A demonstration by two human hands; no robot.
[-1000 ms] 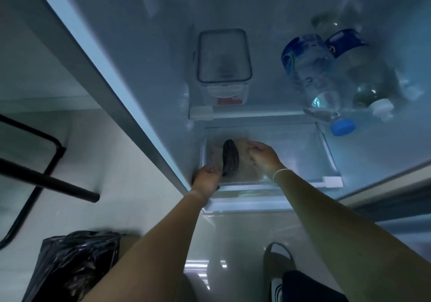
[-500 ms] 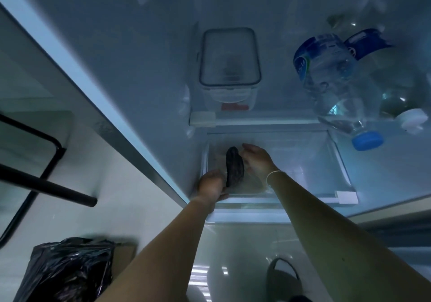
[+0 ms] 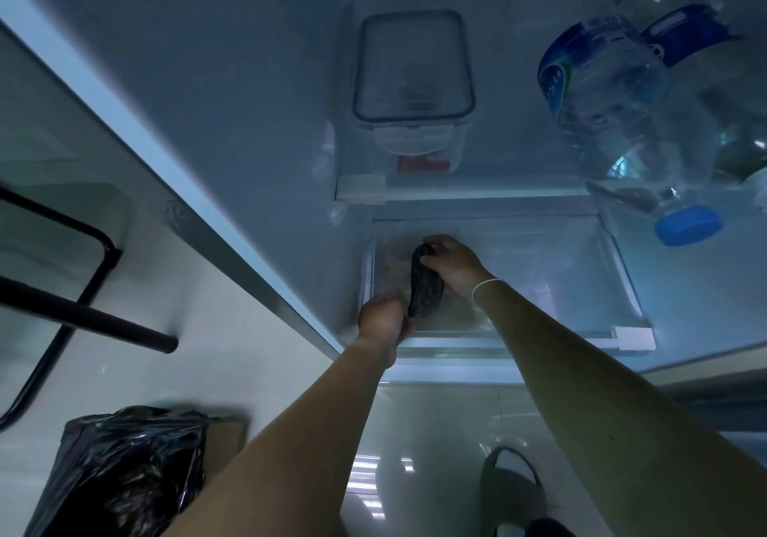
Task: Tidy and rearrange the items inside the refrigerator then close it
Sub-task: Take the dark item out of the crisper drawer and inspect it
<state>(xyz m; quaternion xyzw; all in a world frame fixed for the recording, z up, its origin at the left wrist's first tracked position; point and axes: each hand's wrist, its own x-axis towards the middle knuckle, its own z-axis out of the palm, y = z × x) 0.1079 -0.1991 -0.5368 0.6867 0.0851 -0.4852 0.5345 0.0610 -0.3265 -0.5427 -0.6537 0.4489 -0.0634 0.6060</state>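
Hands meet inside the clear plastic refrigerator drawer (image 3: 622, 287): the left hand (image 3: 384, 320) and right hand (image 3: 450, 262) both grip a dark, wrinkled oblong item (image 3: 425, 287), possibly a vegetable, low in the drawer.

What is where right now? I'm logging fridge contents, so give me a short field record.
drawer: clear bin, pulled out, under the shelf
dark item: dark wrinkled object over the bin's left part
left hand: holds its near end
right hand: grips its far end
shelf above: lidded container; water bottle lying down
fridge door: open
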